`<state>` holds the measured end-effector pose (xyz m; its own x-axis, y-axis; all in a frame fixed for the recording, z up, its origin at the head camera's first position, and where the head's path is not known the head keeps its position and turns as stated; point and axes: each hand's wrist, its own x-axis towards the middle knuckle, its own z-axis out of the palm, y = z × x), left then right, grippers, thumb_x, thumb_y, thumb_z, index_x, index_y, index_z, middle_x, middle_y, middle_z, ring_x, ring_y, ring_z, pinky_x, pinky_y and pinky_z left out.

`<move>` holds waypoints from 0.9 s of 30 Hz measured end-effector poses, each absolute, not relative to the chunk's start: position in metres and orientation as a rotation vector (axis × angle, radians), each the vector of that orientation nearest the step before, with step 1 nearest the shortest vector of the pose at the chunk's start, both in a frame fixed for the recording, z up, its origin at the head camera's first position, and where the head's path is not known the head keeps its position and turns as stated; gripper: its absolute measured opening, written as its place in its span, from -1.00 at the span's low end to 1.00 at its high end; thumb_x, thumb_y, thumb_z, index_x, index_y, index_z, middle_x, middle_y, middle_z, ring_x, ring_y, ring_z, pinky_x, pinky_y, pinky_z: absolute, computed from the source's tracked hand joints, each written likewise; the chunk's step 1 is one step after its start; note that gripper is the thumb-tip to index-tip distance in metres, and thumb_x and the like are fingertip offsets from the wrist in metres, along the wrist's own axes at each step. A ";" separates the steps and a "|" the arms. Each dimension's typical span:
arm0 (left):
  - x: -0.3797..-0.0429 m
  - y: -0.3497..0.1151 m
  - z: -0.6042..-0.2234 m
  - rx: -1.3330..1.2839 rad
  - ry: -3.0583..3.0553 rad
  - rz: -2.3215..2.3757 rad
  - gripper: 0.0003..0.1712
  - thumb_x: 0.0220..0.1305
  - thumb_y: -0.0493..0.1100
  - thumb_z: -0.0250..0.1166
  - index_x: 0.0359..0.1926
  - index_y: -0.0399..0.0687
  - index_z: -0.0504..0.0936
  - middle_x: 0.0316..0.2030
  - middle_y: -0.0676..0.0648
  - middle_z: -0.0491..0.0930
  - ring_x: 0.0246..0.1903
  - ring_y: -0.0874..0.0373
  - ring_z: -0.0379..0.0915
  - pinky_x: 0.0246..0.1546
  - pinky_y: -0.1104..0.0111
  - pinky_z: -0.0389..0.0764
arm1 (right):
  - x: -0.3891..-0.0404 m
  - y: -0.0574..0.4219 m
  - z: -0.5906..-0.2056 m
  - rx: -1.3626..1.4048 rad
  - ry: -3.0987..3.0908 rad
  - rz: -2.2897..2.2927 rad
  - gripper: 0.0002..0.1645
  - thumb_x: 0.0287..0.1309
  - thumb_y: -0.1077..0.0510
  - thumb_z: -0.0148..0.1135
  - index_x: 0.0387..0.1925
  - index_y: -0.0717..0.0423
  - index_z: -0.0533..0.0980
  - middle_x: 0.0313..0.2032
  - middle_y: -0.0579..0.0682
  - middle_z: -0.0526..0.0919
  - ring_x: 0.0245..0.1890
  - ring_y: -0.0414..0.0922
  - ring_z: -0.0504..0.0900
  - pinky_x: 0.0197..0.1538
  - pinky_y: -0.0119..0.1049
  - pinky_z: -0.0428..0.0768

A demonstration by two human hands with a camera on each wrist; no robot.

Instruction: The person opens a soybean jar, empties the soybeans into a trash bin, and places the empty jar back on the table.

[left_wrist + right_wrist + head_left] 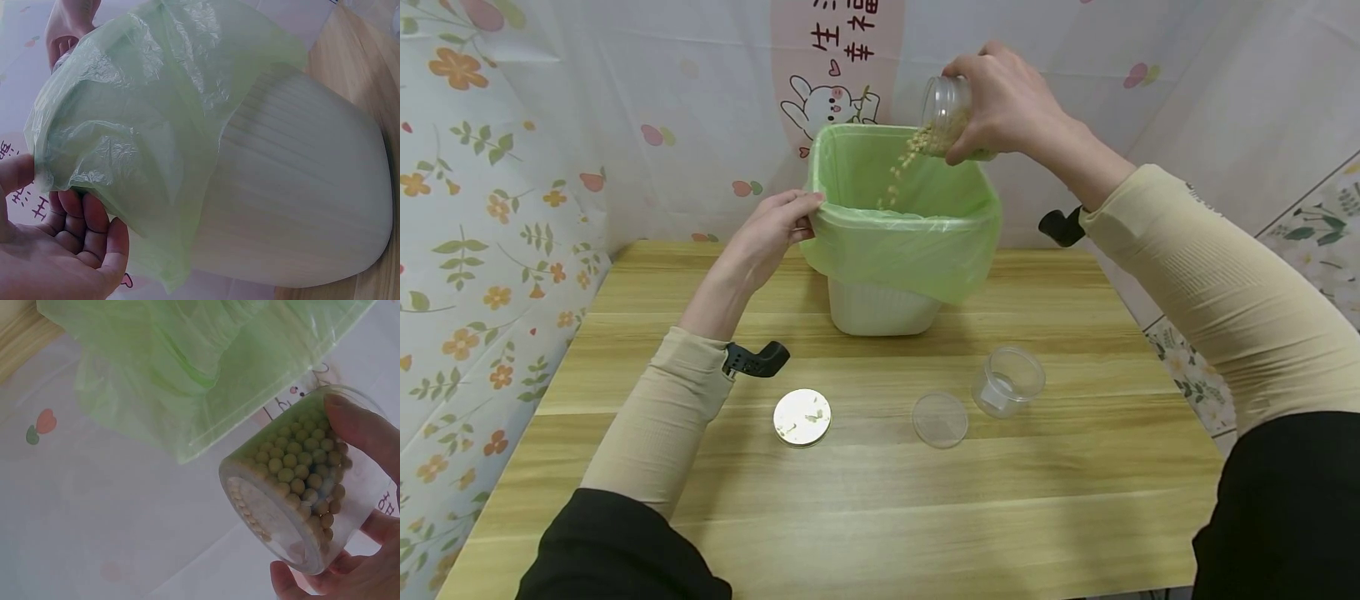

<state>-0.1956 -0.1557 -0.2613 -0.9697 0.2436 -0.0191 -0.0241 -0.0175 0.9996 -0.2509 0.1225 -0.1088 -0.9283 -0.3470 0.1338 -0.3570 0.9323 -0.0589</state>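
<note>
My right hand [1007, 104] grips a clear jar [945, 107] tilted over a white bin [883, 308] lined with a green plastic bag [910, 250]. Round pale yellow beans [895, 183] tumble from the jar's mouth into the bag. In the right wrist view, many beans [300, 456] still lie along the lower side of the jar [275, 531], with thumb and fingers around it. My left hand [775, 221] pinches the bag and bin rim at the left corner; the left wrist view shows thumb and curled fingers [81, 219] on either side of that edge.
On the wooden table [865, 517] lie a round metallic lid [802, 417] and a clear flat lid [940, 420]. A clear plastic cup [1009, 382] stands right of them. A patterned white curtain [685, 100] hangs close behind the bin.
</note>
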 end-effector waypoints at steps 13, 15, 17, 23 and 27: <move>-0.196 -0.155 -0.260 0.222 2.048 2.106 -0.73 0.61 -0.03 0.05 0.07 -0.11 0.48 -0.06 0.07 0.45 -0.03 0.22 0.38 0.30 0.34 0.37 | -0.249 0.125 -0.108 0.546 -2.949 0.100 0.22 -0.16 0.05 0.63 0.54 0.08 0.24 0.36 0.36 0.34 0.25 0.24 0.32 0.28 0.18 0.41; -0.196 -0.155 -0.260 0.220 2.049 2.106 -0.74 0.60 -0.03 0.05 0.06 -0.10 0.48 -0.06 0.08 0.44 -0.04 0.22 0.38 0.29 0.35 0.38 | -0.249 0.125 -0.108 0.547 -2.947 0.094 0.22 -0.16 0.05 0.64 0.55 0.09 0.23 0.36 0.36 0.34 0.26 0.25 0.31 0.29 0.19 0.40; -0.196 -0.155 -0.261 0.219 2.048 2.105 -0.74 0.60 -0.03 0.05 0.05 -0.10 0.48 -0.06 0.08 0.44 -0.04 0.22 0.38 0.29 0.35 0.38 | -0.249 0.124 -0.108 0.547 -2.944 0.088 0.22 -0.17 0.06 0.64 0.54 0.09 0.24 0.37 0.36 0.33 0.27 0.26 0.31 0.30 0.21 0.39; -0.196 -0.155 -0.261 0.217 2.045 2.111 -0.74 0.60 -0.02 0.05 0.03 -0.10 0.49 -0.07 0.08 0.44 -0.04 0.22 0.38 0.25 0.38 0.38 | -0.248 0.123 -0.108 0.548 -2.940 0.069 0.22 -0.18 0.08 0.63 0.54 0.09 0.24 0.39 0.35 0.32 0.30 0.28 0.31 0.34 0.25 0.37; -0.197 -0.155 -0.262 0.220 2.042 2.118 -0.75 0.60 -0.03 0.06 0.02 -0.10 0.50 -0.07 0.08 0.44 -0.05 0.21 0.38 0.23 0.39 0.39 | -0.248 0.123 -0.108 0.555 -2.935 0.058 0.22 -0.17 0.09 0.63 0.54 0.09 0.24 0.40 0.35 0.31 0.31 0.29 0.31 0.37 0.27 0.34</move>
